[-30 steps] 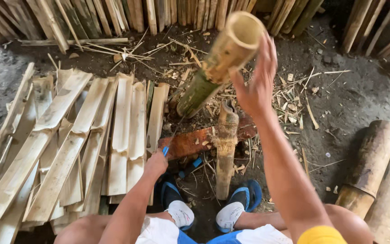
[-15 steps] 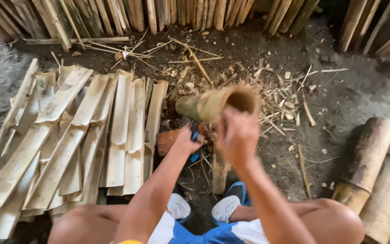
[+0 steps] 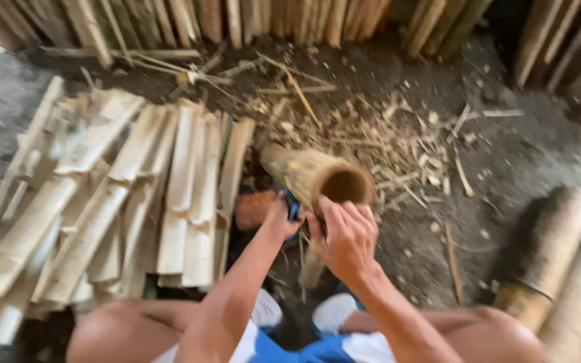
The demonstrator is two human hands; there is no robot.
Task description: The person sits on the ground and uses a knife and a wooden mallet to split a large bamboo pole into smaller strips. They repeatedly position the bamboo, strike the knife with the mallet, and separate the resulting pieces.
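- Here the right hand (image 3: 347,238) grips the hollow tan bamboo tube's (image 3: 317,176) rim; fingers near a blade could be cut.
- The left hand (image 3: 278,216) closes around a blue-handled tool (image 3: 292,207); a blurred, tilted tube might slip.

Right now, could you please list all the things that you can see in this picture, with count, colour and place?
bamboo tube: one, yellow-green, hollow end toward the camera, centre, under both hands
blue-handled tool: one, mostly hidden, in the left hand beside the tube; its kind is too blurred to tell
split bamboo slats: a pile of many, pale tan, on the ground at left
bamboo chips and splinters: many, tan, scattered on the dark ground beyond the tube
whole bamboo sections: two, brown-yellow, lying at lower right
upright bamboo poles: a row, tan, along the top edge
shoes: two, white and blue, bottom centre
left hand: gripping the blue handle
right hand: on the tube's open rim
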